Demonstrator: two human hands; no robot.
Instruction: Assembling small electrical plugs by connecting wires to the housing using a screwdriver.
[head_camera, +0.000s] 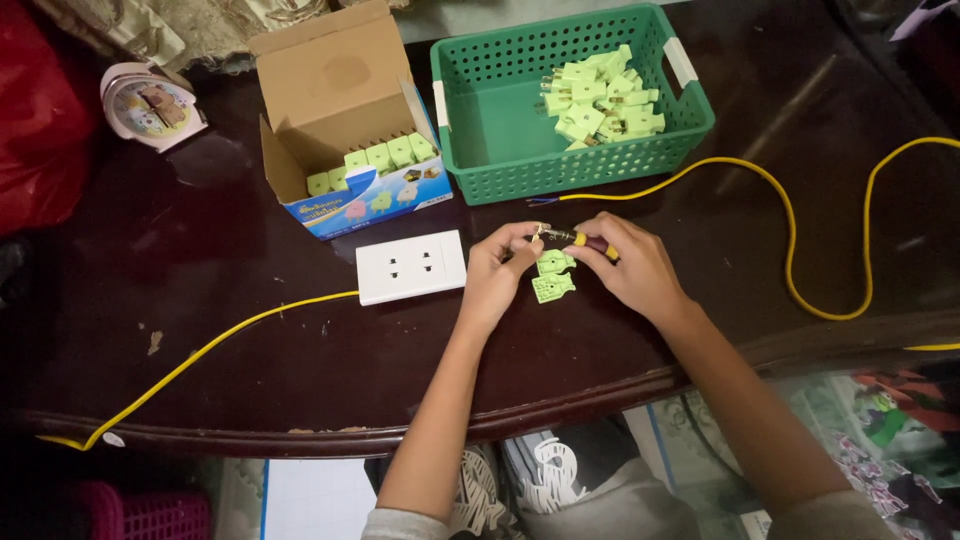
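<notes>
My left hand (498, 270) pinches a small metal part at the tip of a screwdriver (580, 241). My right hand (630, 265) grips the screwdriver by its dark red and yellow handle. Just below the tip, between both hands, two light green plug halves (553, 275) lie on the dark table (250, 350). A white double wall socket (411, 266) lies left of my left hand, with a yellow cable (220, 340) running from it toward the table's left edge.
A green plastic basket (500, 120) at the back holds several light green plugs (600, 100). An open cardboard box (345, 110) with more plugs stands left of it. A second yellow cable (790, 230) loops across the right side. A small pink clock (150, 103) sits far left.
</notes>
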